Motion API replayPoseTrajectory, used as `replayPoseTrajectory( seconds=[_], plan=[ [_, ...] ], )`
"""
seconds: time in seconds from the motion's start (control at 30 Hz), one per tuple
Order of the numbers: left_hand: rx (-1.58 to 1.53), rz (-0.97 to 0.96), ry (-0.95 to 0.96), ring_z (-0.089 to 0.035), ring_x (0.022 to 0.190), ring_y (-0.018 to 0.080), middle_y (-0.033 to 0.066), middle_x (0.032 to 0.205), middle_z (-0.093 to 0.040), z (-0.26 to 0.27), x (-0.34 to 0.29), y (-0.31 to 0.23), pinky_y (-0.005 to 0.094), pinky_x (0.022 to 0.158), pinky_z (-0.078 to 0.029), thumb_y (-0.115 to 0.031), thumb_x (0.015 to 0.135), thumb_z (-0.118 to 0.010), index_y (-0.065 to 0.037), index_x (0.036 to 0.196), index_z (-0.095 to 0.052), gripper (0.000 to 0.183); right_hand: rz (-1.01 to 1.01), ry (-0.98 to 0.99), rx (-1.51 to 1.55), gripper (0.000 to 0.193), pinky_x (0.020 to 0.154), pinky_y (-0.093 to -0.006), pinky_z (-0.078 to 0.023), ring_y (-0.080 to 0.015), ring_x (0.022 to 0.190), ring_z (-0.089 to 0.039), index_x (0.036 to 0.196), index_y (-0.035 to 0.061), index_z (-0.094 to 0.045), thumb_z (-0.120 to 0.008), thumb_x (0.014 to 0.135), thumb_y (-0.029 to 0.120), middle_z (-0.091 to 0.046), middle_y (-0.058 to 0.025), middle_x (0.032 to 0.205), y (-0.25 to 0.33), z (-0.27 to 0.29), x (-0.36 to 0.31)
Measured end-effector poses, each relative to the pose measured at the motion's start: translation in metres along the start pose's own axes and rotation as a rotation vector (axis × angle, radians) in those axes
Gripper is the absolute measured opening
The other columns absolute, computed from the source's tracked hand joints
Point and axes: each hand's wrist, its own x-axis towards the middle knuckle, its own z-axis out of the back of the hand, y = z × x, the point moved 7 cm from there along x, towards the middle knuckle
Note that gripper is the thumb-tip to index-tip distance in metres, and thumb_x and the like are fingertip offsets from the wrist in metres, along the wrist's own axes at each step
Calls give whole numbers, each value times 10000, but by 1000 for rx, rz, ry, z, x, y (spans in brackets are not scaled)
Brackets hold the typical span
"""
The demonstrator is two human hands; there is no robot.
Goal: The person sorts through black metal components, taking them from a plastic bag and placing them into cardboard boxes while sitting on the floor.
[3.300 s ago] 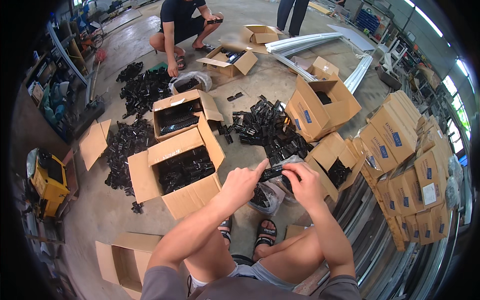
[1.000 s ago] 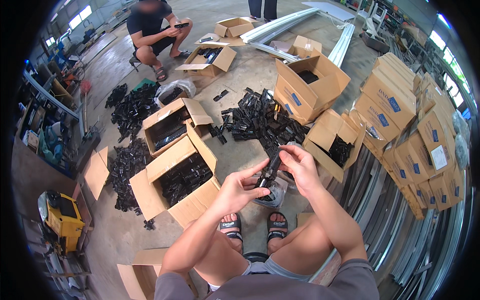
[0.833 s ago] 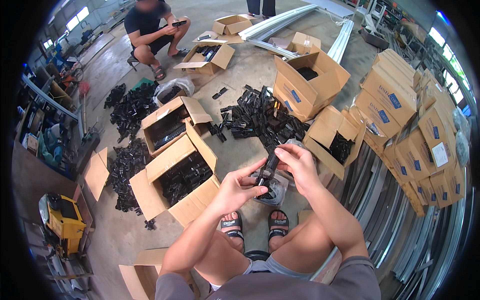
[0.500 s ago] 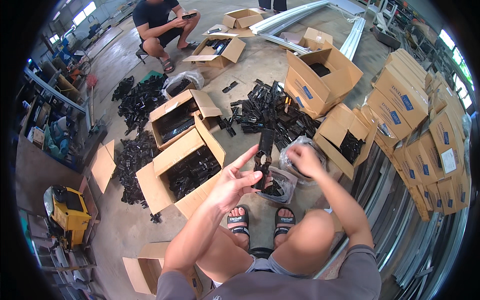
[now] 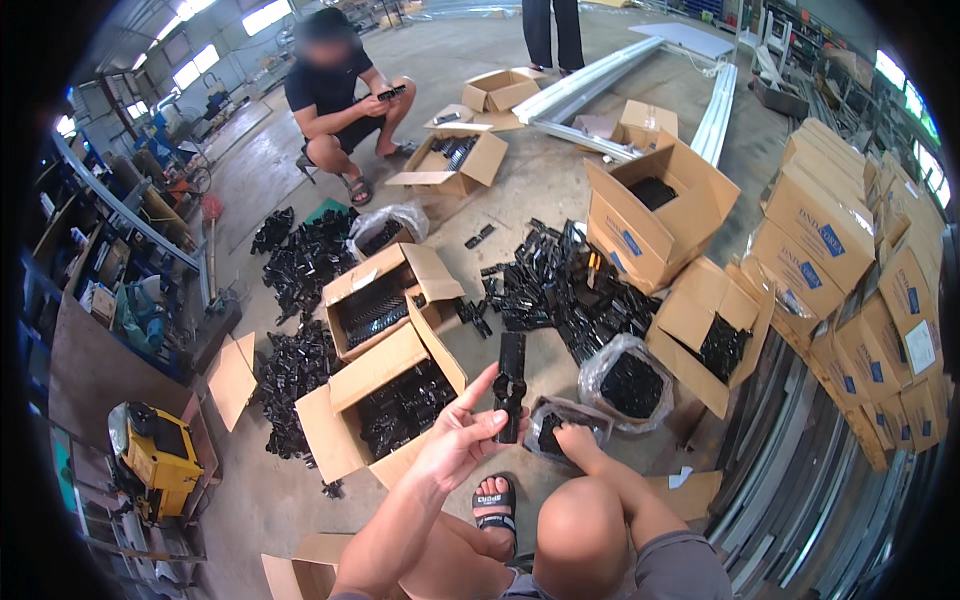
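Observation:
Upright in front of me is a long black plastic part (image 5: 511,375), its lower half gripped between the thumb and fingers of my left hand (image 5: 462,448). Close on its right, my right hand (image 5: 577,446) reaches down into a small clear plastic bag (image 5: 598,424) of black pieces. The fingertips of that hand are hidden among the pieces. Behind it stands a larger clear bag (image 5: 632,385) full of black parts. To the left of my left hand is an open carton (image 5: 345,402) packed with similar black parts.
Loose black parts lie in a pile (image 5: 560,280) ahead and another pile (image 5: 295,380) at left. Open cartons (image 5: 650,230) flank the pile. Stacked cartons (image 5: 820,220) and long metal profiles (image 5: 780,430) line the right. A co-worker (image 5: 335,110) squats far left, holding a black part.
My right hand has dropped from above the larger bag into the small bag. My left hand still holds the black part. The view has tilted upward, showing more of the far room.

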Motion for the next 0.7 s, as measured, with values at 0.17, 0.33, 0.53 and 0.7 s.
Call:
replayPoseTrajectory(
  seconds=[0.17, 0.33, 0.53, 0.7],
  plan=[
    [33, 14, 12, -695, 1051, 303, 189, 1164, -690, -8, 6, -1, 438, 948, -559, -76, 882, -743, -182, 1576, -288, 836, 78, -15, 94, 112, 683, -430, -599, -328, 792, -720, 888, 60, -647, -539, 876, 85, -689, -146, 884, 1, -1, -13],
    [15, 10, 56, -708, 1011, 211, 143, 1147, -715, -11, 8, 7, 366, 899, -597, -45, 933, -678, -172, 1581, -262, 780, -39, 54, 190, 93, 729, -484, -572, -386, 811, -696, 884, 39, -644, -576, 821, 48, -682, -190, 878, -7, -9, -13],
    [-25, -10, 59, -705, 1036, 216, 146, 1156, -713, -15, 8, 8, 365, 891, -598, -37, 951, -651, -192, 1576, -284, 742, -34, 88, 236, 92, 773, -496, -563, -395, 862, -690, 913, 52, -651, -623, 845, 105, -682, -195, 928, -15, -13, -15],
    [-39, 14, 53, -704, 1041, 223, 142, 1151, -714, -15, 4, 13, 357, 871, -606, -36, 959, -639, -195, 1576, -284, 729, -22, 98, 304, 103, 787, -493, -542, -381, 916, -669, 907, 76, -649, -672, 843, 153, -658, -166, 954, -11, -4, -21]
  ],
)
